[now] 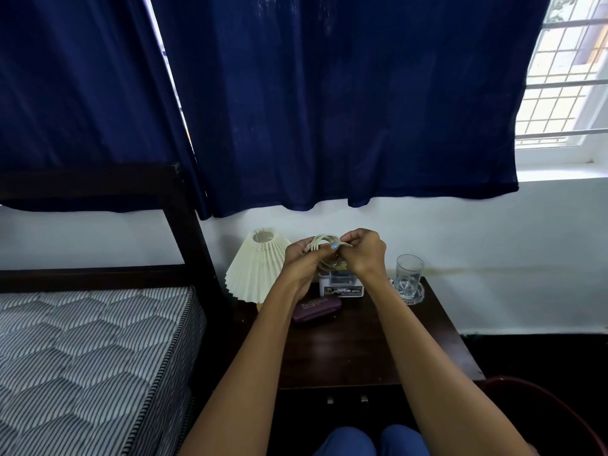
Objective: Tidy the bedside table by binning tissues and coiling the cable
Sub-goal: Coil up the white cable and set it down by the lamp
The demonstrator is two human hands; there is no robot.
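A white cable (324,242) is wound into a small coil of several loops, held up in the air above the back of the dark wooden bedside table (362,350). My left hand (301,258) grips the coil's left side, thumb across the loops. My right hand (365,250) pinches the coil's right side at the top. The lower part of the coil hangs between my palms. No tissues show on the table.
A cream pleated lamp shade (255,271) stands at the table's back left. A white box (342,286), a purple case (317,309) and a glass on a coaster (408,274) sit behind my hands. Mattress (92,357) at left, red bin rim (543,399) at lower right.
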